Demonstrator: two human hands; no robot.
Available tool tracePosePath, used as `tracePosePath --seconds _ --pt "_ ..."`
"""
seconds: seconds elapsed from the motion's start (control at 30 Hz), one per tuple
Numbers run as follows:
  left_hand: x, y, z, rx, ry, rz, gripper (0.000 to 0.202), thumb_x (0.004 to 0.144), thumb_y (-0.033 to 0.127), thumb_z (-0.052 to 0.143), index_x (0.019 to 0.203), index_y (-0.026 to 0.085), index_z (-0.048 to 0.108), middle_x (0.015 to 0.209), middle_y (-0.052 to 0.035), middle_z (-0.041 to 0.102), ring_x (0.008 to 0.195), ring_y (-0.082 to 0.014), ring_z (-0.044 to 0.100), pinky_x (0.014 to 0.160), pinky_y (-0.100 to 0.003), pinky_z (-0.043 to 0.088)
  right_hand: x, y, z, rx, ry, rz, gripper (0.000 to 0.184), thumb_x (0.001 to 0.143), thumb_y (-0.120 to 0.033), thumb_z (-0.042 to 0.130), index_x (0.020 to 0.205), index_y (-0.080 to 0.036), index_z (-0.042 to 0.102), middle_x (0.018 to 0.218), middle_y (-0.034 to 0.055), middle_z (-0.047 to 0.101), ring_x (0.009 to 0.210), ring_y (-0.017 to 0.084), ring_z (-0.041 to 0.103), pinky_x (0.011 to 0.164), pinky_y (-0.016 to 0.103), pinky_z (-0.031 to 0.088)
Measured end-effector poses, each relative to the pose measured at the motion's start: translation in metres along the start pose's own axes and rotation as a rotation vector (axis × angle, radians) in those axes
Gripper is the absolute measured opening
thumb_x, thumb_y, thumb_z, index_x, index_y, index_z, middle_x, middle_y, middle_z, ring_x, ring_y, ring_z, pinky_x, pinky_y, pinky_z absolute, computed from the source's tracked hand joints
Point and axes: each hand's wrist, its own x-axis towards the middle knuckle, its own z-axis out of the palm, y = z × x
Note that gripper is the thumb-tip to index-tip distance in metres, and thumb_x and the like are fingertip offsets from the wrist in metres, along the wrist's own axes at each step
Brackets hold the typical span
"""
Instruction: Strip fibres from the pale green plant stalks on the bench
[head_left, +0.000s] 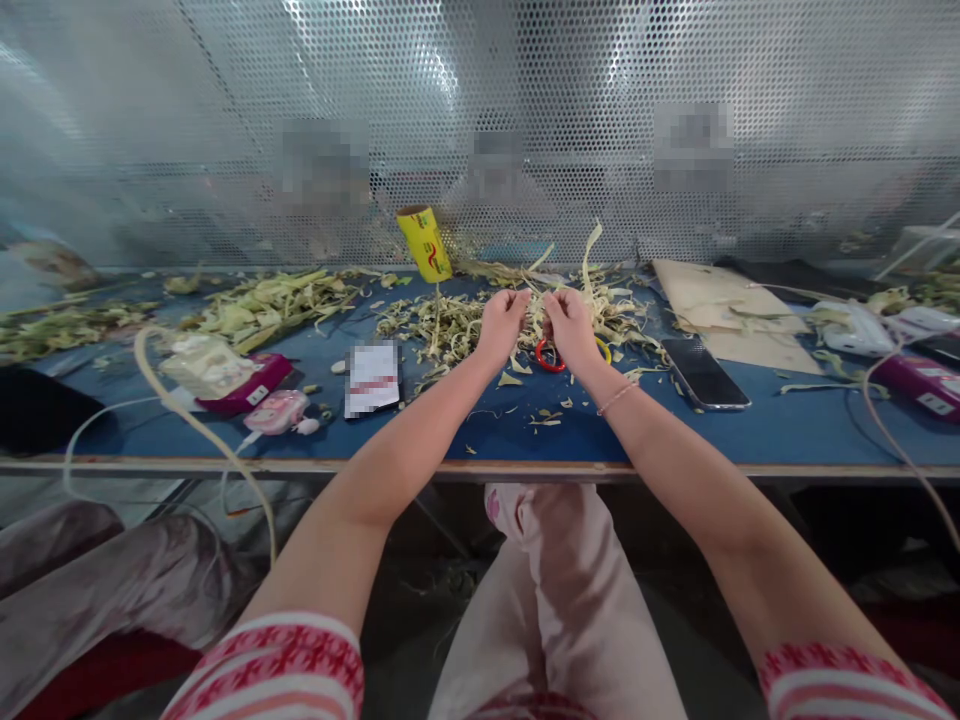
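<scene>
My left hand (504, 325) and my right hand (568, 328) are raised close together over the table's middle, fingertips pinched and a small gap apart. A thin pale green plant strip seems to run between them, though it blends into what lies behind. Beyond and under the hands spreads a heap of curled, shredded plant strips (427, 325). One long strip (590, 258) stands up behind my right hand. Scissors with a red handle ring (550, 356) and a yellow ring (603, 349) lie partly hidden beneath my right hand.
A yellow tube (425, 245) stands tilted behind the heap. A phone (705, 374) and cardboard (739, 310) lie right; a blurred card (373, 378), pink case (276, 411) and purple box (247, 385) left. Leaf piles (277, 305) and a perforated metal screen (540, 90) are behind.
</scene>
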Motion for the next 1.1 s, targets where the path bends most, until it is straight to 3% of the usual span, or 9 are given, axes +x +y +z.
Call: tracePosePath --seconds 0.1,0.23,0.33,0.43,0.53,0.73,0.83,0.93,1.1 --pt "0.001 0.0 -0.004 0.025 -0.008 0.032 0.04 0.081 0.05 0.062 0.062 0.018 0.046 0.048 0.0055 0.041 0.045 -0.0065 0.036 0.048 -0.023 0.028 0.0 -0.002 -0.002 -0.005 -0.054 0.041 0.032 0.084 -0.048 0.058 0.072 -0.022 0.043 0.05 -0.0075 0.046 0.044 0.008 0.044 0.048 0.025 0.038" --pt "0.002 0.005 -0.002 -0.159 -0.036 -0.056 0.036 0.084 0.047 0.059 0.067 0.018 0.048 0.052 0.0064 0.038 0.046 -0.0058 0.034 0.048 -0.022 0.029 0.001 -0.002 -0.005 -0.027 -0.12 -0.019 0.031 0.081 -0.044 0.063 0.069 -0.021 0.045 0.051 -0.0063 0.05 0.046 0.009 0.047 0.051 0.025 0.041" --pt "0.0 0.008 0.003 -0.347 -0.064 -0.158 0.026 0.085 0.039 0.06 0.075 0.017 0.051 0.06 0.005 0.044 0.051 -0.0056 0.043 0.055 -0.021 0.039 0.004 0.001 -0.005 0.04 -0.082 0.001 0.027 0.08 -0.042 0.061 0.073 -0.022 0.045 0.055 -0.0064 0.051 0.05 0.009 0.05 0.052 0.025 0.044" --pt "-0.003 0.008 0.007 -0.41 -0.107 -0.2 0.023 0.077 0.029 0.069 0.085 0.018 0.05 0.074 0.0027 0.053 0.062 -0.0068 0.054 0.064 -0.023 0.048 0.007 0.005 -0.004 0.135 -0.019 0.05 0.021 0.082 -0.038 0.057 0.077 -0.023 0.043 0.062 -0.006 0.051 0.054 0.009 0.052 0.056 0.025 0.046" --pt "-0.007 0.005 0.008 -0.354 -0.112 -0.121 0.028 0.07 0.023 0.073 0.088 0.018 0.051 0.085 0.0014 0.056 0.072 -0.0076 0.058 0.072 -0.025 0.051 0.008 0.006 -0.006 0.102 -0.012 0.053 0.017 0.08 -0.035 0.055 0.078 -0.022 0.045 0.066 -0.0047 0.052 0.057 0.01 0.051 0.056 0.024 0.044" --pt "-0.008 0.006 0.003 -0.188 -0.069 -0.012 0.016 0.074 0.018 0.063 0.088 0.015 0.058 0.092 -0.0035 0.062 0.082 -0.0106 0.06 0.074 -0.025 0.051 0.007 0.006 -0.012 -0.117 -0.069 -0.059 0.009 0.077 -0.028 0.052 0.072 -0.02 0.05 0.062 -0.0045 0.049 0.062 0.011 0.047 0.058 0.024 0.038" --pt "-0.006 0.009 0.001 -0.082 -0.094 0.03 0.024 0.07 0.012 0.065 0.093 0.015 0.06 0.097 -0.0067 0.066 0.087 -0.0122 0.062 0.078 -0.026 0.051 0.011 0.006 -0.017 -0.244 -0.074 -0.131 0.008 0.077 -0.024 0.05 0.07 -0.02 0.05 0.061 -0.0045 0.047 0.06 0.011 0.045 0.06 0.025 0.037" --pt "-0.004 0.011 -0.002 -0.003 -0.139 0.066 0.032 0.066 0.009 0.068 0.095 0.015 0.059 0.097 -0.0077 0.067 0.083 -0.0118 0.063 0.079 -0.026 0.051 0.014 0.005 -0.023 -0.411 -0.084 -0.222 0.006 0.075 -0.017 0.05 0.069 -0.019 0.051 0.063 -0.0035 0.049 0.061 0.012 0.046 0.062 0.027 0.037" --pt "-0.002 0.01 -0.007 0.103 -0.204 0.053 0.035 0.067 0.009 0.067 0.099 0.016 0.055 0.1 -0.0083 0.069 0.074 -0.0109 0.063 0.075 -0.028 0.052 0.015 0.003 -0.031 -0.57 -0.209 -0.34 0.011 0.073 -0.008 0.05 0.073 -0.018 0.055 0.071 0.0018 0.058 0.068 0.015 0.053 0.067 0.028 0.043"
